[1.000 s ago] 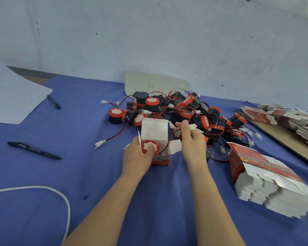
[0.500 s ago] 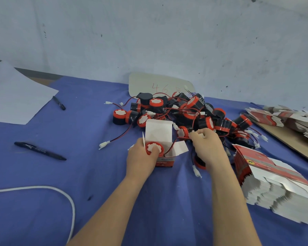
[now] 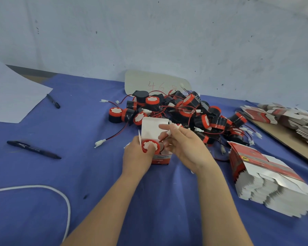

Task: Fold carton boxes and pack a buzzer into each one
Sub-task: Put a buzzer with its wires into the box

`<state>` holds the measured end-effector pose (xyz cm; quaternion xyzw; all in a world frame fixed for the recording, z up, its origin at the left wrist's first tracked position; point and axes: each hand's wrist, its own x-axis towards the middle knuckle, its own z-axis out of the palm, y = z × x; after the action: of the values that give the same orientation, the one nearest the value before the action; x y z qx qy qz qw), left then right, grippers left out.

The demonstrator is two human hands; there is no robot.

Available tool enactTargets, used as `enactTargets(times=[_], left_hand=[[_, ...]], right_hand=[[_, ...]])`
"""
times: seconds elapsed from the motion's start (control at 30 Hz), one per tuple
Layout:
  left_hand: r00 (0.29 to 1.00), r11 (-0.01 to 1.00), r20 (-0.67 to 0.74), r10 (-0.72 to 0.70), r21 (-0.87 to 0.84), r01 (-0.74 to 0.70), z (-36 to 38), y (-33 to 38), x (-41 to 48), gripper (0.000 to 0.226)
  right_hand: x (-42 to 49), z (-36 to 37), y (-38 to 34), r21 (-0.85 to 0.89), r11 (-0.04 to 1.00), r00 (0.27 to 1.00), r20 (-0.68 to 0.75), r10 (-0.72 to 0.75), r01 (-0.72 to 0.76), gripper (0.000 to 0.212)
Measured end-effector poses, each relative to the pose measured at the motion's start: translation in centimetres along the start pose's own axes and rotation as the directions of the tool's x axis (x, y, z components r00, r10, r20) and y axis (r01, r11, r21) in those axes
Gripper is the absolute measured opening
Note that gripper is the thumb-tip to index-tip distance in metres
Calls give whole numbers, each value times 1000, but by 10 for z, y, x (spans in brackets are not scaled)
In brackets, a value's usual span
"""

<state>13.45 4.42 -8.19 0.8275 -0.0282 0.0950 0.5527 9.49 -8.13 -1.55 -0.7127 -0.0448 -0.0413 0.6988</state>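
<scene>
Blue cloth (image 3: 78, 174) over a bench against a scuffed pale wall (image 3: 149, 32); we list the contents by size, each placed against the open carton (image 3: 154, 128).

1. Stack of flat cartons (image 3: 265, 178), to its right and nearer us, unfolded. A second stack (image 3: 283, 118) lies well to the right and behind.
2. Pile of buzzers (image 3: 185, 110), just behind and to the right, leads tangled, all unpacked.
3. Paper sheet (image 3: 11, 96), far left and behind.
4. White cable (image 3: 60, 194), left and nearer us.
5. Two pens: the near pen (image 3: 34, 150) to the left, the far pen (image 3: 53, 101) left and behind.
6. Open carton itself: erected, mouth up, lid flap standing at the far side, long axis roughly upright. Our left hand (image 3: 137, 157) is wrapped round its left wall.
7. Buzzer (image 3: 150, 145), in the carton's mouth under our left thumb. Its red-rimmed white face points up and towards us; the cylinder's axis runs down into the carton, tipped a little our way. It looks not fully seated.
8. White plug (image 3: 169, 133) on the buzzer's lead, over the carton's right edge, pinched in the fingers of our right hand (image 3: 183, 146).

Progress, as we judge it: one carton folded, one buzzer partly in. Left for this unit: tuck the lead, close the flaps. We see no closed cartons, so the bulk remains.
</scene>
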Motion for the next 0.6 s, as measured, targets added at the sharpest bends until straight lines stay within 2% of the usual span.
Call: enactTargets(times=[0.07, 0.17, 0.27, 0.33, 0.43, 0.6], left_hand=[[1000, 1000, 0, -1, -12, 1, 0, 0, 0, 23], [1000, 1000, 6, 9, -2, -9, 0, 1, 0, 30], [1000, 1000, 5, 5, 8, -5, 0, 0, 1, 32], [1000, 1000, 5, 0, 18, -1, 0, -1, 1, 33], [1000, 1000, 5, -9, 21, 9, 1, -1, 2, 34], [1000, 1000, -4, 1, 22, -1, 2, -2, 2, 32]], right_hand=[[4, 2, 2, 25, 1000, 995, -100, 6, -4, 26], [9, 2, 6, -76, 997, 965, -260, -27, 7, 31], [10, -2, 9, -162, 987, 931, -361, -54, -6, 22], [9, -5, 11, -331, 943, 926, -360, -115, -12, 25], [9, -6, 14, -585, 811, 933, -298, -203, -10, 28], [15, -2, 16, -759, 645, 919, -310, -242, -87, 26]])
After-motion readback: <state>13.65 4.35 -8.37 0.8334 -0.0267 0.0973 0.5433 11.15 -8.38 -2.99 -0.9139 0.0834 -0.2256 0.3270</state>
